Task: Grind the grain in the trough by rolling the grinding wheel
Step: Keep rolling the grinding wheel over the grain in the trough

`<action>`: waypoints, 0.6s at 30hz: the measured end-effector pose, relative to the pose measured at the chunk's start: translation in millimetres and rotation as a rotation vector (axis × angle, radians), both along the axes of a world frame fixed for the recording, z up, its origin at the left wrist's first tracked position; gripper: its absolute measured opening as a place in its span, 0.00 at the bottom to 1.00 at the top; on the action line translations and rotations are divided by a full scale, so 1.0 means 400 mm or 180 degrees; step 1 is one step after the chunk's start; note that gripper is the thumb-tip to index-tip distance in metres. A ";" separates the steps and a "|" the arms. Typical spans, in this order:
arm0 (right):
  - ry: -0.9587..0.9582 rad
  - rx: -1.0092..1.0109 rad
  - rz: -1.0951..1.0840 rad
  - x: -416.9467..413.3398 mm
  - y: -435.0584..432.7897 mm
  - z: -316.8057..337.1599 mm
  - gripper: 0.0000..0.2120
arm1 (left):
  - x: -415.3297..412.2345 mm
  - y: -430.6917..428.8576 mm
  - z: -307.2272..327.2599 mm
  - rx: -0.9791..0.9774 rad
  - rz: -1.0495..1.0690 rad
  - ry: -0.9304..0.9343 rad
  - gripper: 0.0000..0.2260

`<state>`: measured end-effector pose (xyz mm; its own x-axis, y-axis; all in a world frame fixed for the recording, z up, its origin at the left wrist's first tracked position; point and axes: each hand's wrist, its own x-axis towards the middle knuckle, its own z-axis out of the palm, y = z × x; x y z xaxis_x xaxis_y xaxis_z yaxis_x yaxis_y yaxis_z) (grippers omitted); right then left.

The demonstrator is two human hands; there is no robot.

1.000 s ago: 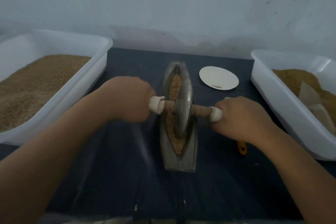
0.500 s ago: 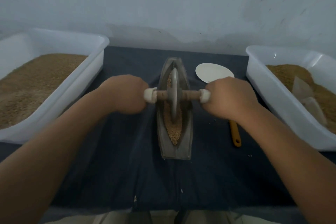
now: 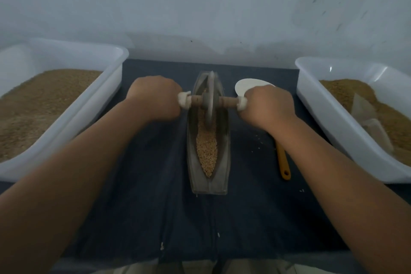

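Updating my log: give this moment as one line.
left hand, right hand: grip wooden axle | grey metal wheel: far end of grey boat-shaped trough

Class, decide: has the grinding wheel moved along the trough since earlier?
Yes. The grinding wheel rolled towards the far end of the trough.

Trough (image 3: pixel 224 140) ctr, btw tubs (image 3: pixel 66 118) (image 3: pixel 329 118); wheel (image 3: pixel 209 98) in far end.

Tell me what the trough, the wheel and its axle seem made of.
The grey boat-shaped trough: likely cast metal, dull, smooth. The thin grey grinding wheel: probably the same matt metal. The brown axle rod: apparently wood, by its colour.
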<state>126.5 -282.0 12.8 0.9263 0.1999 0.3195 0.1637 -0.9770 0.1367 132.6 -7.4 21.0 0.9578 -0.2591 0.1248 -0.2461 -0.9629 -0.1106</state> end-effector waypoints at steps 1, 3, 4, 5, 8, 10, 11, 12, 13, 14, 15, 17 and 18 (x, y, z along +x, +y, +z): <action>0.0108 0.0028 0.0005 -0.031 -0.011 -0.006 0.13 | -0.023 0.011 -0.004 0.0043 -0.0077 0.0094 0.07; 0.0389 0.0104 0.0066 -0.109 -0.041 -0.025 0.17 | -0.091 0.038 -0.019 0.0120 -0.0389 0.0000 0.06; 0.0518 0.0183 0.0136 -0.147 -0.053 -0.030 0.17 | -0.125 0.050 -0.029 0.0135 -0.0607 -0.0272 0.07; 0.0606 0.0251 0.0199 -0.172 -0.062 -0.032 0.14 | -0.149 0.057 -0.034 0.0170 -0.0739 -0.0559 0.08; 0.0505 0.0307 0.0153 -0.155 -0.065 -0.048 0.17 | -0.137 0.043 -0.024 0.0243 -0.0529 -0.0376 0.09; 0.0150 0.0238 0.0027 -0.093 -0.046 -0.060 0.20 | -0.072 0.021 -0.012 0.0177 -0.0224 -0.0035 0.08; -0.0037 0.0226 -0.0028 -0.059 -0.032 -0.060 0.20 | -0.035 0.011 0.001 0.0198 -0.0141 0.0014 0.08; -0.0216 0.0236 -0.0064 -0.028 -0.021 -0.057 0.20 | -0.002 0.003 0.016 0.0196 -0.0071 0.0045 0.09; -0.0355 0.0250 -0.0078 -0.004 -0.011 -0.051 0.19 | 0.025 -0.004 0.029 0.0193 -0.0041 0.0069 0.10; -0.0380 0.0272 -0.0083 0.011 -0.004 -0.043 0.18 | 0.044 -0.012 0.037 0.0220 -0.0032 0.0104 0.10; -0.0278 0.0311 -0.0096 0.017 -0.002 -0.039 0.18 | 0.052 -0.018 0.043 0.0265 -0.0035 0.0118 0.11; 0.0094 0.0411 -0.0153 0.004 -0.013 -0.043 0.19 | 0.038 -0.023 0.051 0.0347 -0.0087 0.0176 0.09; 0.0215 0.0402 -0.0161 -0.018 -0.022 -0.046 0.19 | 0.015 -0.017 0.047 0.0322 -0.0147 0.0305 0.08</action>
